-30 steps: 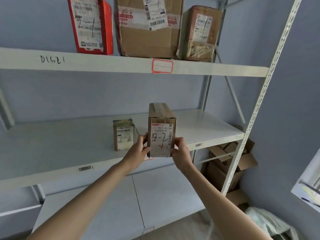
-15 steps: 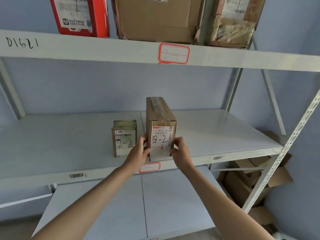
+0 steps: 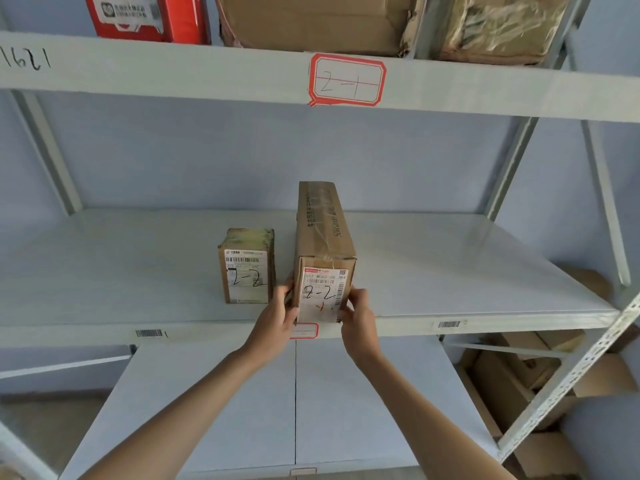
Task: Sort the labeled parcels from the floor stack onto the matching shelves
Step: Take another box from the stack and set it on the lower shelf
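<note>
A long brown cardboard parcel [image 3: 323, 233] with a white label marked "2-2" stands on the middle shelf [image 3: 467, 271], its labelled end at the front edge. My left hand [image 3: 277, 320] grips its left front side and my right hand [image 3: 358, 320] grips its right front side. Just to its left stands a smaller brown parcel [image 3: 246, 266], also marked "2-2". A red-framed shelf tag [image 3: 304, 331] sits on the shelf lip under the long parcel, partly hidden by my hands.
The upper shelf [image 3: 173, 67] carries a red-framed tag [image 3: 347, 80] reading "2-1", with a red parcel [image 3: 145, 15] and brown boxes [image 3: 311, 19] on it. A lower shelf [image 3: 346, 403] lies below. Flattened cardboard boxes [image 3: 519, 375] pile up behind the right upright [image 3: 571, 375].
The view has come closer to the shelf. The long parcel has gone from held at the shelf's front edge to resting on the middle shelf beside the small parcel, both hands still on it.
</note>
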